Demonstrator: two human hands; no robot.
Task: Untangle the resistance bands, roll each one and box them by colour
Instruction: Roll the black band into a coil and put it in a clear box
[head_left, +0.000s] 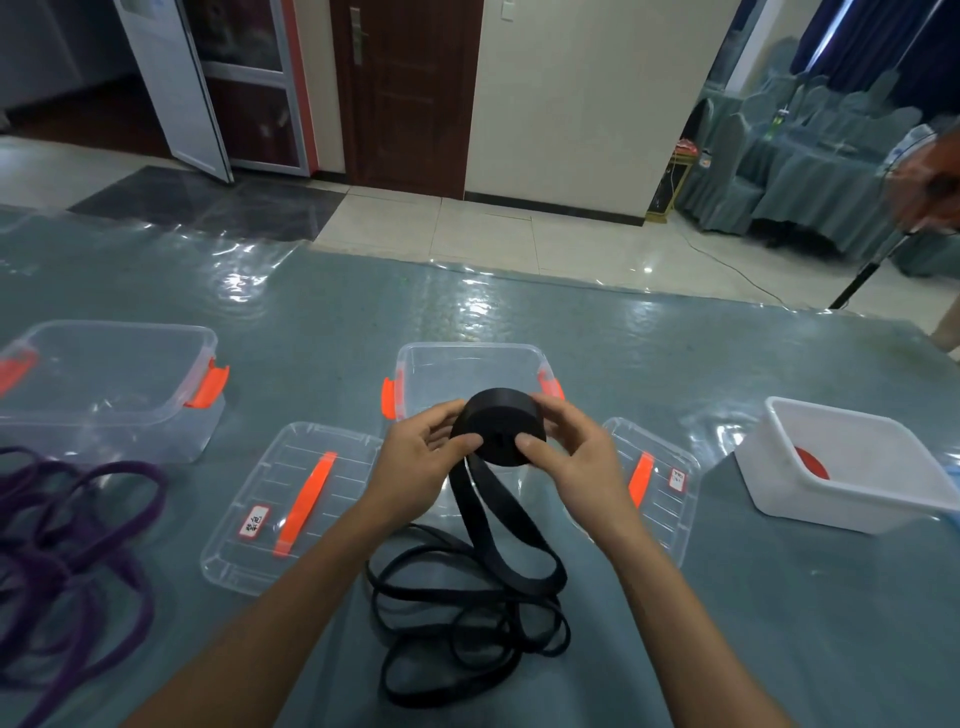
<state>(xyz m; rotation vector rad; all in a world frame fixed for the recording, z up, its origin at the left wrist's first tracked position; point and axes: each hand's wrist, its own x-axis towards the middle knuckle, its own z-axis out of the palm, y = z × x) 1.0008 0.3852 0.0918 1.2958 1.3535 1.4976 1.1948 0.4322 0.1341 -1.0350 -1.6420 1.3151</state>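
Two-handed hold | purple bands tangled at far left, unrolled | left hand pinched the black roll, likely keeping its turns tight | right hand gripped the opposite rim, just before the clear box | loose tail hung to table.

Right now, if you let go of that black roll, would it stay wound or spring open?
Likely it loosens: left hand and right hand pinch the black roll. Its tail hangs limp, so probably floppy. Being round, it might roll on edge.
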